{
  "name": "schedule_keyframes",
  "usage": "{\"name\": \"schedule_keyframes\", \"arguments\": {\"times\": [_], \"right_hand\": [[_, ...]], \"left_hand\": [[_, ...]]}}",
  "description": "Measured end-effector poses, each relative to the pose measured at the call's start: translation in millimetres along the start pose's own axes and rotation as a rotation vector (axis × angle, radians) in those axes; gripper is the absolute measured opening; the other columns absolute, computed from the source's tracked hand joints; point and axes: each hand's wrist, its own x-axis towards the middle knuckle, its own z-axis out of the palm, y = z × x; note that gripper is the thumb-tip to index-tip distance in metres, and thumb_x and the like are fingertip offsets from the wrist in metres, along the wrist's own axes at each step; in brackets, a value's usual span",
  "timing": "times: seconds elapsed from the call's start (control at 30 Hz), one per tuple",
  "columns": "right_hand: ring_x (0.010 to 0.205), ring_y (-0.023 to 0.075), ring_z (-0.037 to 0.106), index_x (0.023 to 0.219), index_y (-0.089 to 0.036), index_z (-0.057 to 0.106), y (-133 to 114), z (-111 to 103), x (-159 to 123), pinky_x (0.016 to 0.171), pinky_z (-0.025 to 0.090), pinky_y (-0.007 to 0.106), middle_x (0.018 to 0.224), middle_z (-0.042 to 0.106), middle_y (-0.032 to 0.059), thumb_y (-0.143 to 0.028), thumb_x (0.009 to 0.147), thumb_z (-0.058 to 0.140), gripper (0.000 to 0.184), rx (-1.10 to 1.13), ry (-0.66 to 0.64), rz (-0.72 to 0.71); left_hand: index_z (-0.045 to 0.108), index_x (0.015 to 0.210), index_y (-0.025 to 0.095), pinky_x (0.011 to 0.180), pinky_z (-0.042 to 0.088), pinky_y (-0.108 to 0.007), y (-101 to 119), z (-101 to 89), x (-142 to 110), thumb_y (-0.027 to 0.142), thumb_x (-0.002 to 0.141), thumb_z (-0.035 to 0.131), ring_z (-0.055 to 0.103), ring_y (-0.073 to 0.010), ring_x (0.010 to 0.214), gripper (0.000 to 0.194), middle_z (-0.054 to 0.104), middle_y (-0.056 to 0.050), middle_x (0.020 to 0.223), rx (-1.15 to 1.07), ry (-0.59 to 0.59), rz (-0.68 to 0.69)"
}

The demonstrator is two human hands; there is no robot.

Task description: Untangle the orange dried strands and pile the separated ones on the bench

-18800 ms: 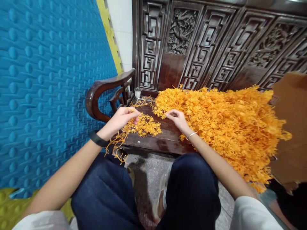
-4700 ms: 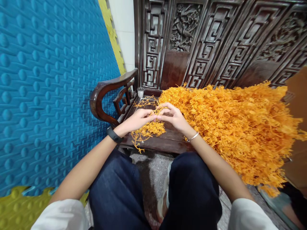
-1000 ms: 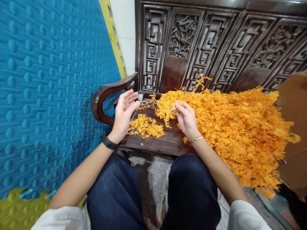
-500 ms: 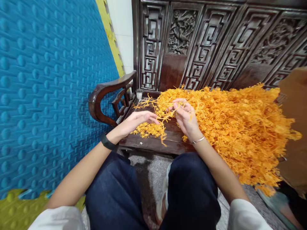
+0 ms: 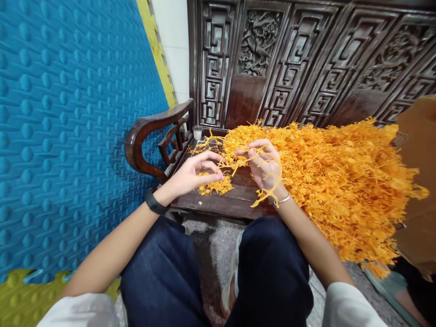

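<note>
A thin, branched orange plastic sprig (image 5: 279,170) is pinched in my right hand (image 5: 265,169), between thumb and fingers. One of its branches curves down in front of that wrist, and another reaches left. My left hand (image 5: 192,176) is beside the left end, with fingers curved and apart around the tip; whether they touch it is unclear. Under the hands, a small heap of orange pieces (image 5: 215,185) lies on the dark wooden bench (image 5: 235,205). Several loose sprigs (image 5: 207,144) lie behind my left hand.
A large orange pile (image 5: 354,181) fills the bench's right side, near a brown cardboard surface (image 5: 420,181). The carved backrest (image 5: 250,102) stands behind, and a curved armrest (image 5: 136,141) and blue foam mat (image 5: 68,136) are at left. A small cup (image 5: 197,132) sits at the back corner.
My left hand has turned from flat to curved, with its thumb now showing. The sprig has swung round, its hanging branch now in front of my right wrist instead of between the hands.
</note>
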Motion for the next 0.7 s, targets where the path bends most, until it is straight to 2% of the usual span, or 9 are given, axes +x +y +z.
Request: {"name": "schedule_keyframes", "arguments": {"times": [0.13, 0.23, 0.4, 0.53, 0.7], "right_hand": [[0.073, 0.014, 0.068, 0.084, -0.023, 0.057, -1, -1, 2, 0.078, 0.054, 0.033, 0.074, 0.065, -0.0022, -0.034, 0.074, 0.069, 0.02, -0.003, 0.073, 0.077], [0.068, 0.0115, 0.066, 0.085, -0.022, 0.058, 2, -5, 4, 0.069, 0.054, 0.028, 0.076, 0.067, -0.0015, -0.027, 0.073, 0.068, 0.016, 0.007, 0.139, 0.195], [0.064, 0.0095, 0.064, 0.082, -0.02, 0.062, 3, -11, 6, 0.059, 0.052, 0.023, 0.075, 0.068, -0.0016, -0.022, 0.068, 0.07, 0.016, 0.065, 0.205, 0.373], [0.071, 0.0102, 0.064, 0.083, -0.021, 0.064, 2, -13, 7, 0.064, 0.053, 0.023, 0.082, 0.07, -0.0011, -0.02, 0.066, 0.071, 0.019, 0.12, 0.236, 0.409], [0.09, 0.0137, 0.064, 0.092, -0.023, 0.062, 4, -16, 9, 0.079, 0.054, 0.028, 0.098, 0.069, 0.0006, -0.024, 0.07, 0.069, 0.023, 0.142, 0.204, 0.332]], "left_hand": [[0.054, 0.109, 0.014, 0.073, 0.05, -0.026, -1, -1.5, 1, 0.022, 0.08, 0.064, 0.066, -0.0129, 0.07, 0.031, 0.069, -0.001, 0.071, -0.084, -0.004, 0.004], [0.055, 0.104, 0.014, 0.058, 0.049, -0.024, -1, -0.6, 3, 0.023, 0.081, 0.061, 0.059, -0.0106, 0.052, 0.025, 0.061, 0.003, 0.058, -0.17, 0.015, -0.057], [0.063, 0.091, 0.011, 0.035, 0.035, -0.019, -2, -2.8, 7, 0.018, 0.078, 0.059, 0.04, -0.0057, 0.03, 0.016, 0.047, 0.008, 0.041, -0.215, 0.179, -0.213], [0.066, 0.089, 0.012, 0.029, 0.025, -0.017, -5, -8.5, 11, 0.017, 0.078, 0.058, 0.031, -0.0027, 0.025, 0.015, 0.042, 0.009, 0.04, -0.291, 0.208, -0.263], [0.067, 0.09, 0.013, 0.03, 0.024, -0.016, -8, -11.2, 12, 0.018, 0.076, 0.061, 0.032, -0.0024, 0.027, 0.016, 0.041, 0.008, 0.04, -0.296, 0.199, -0.269]]}}
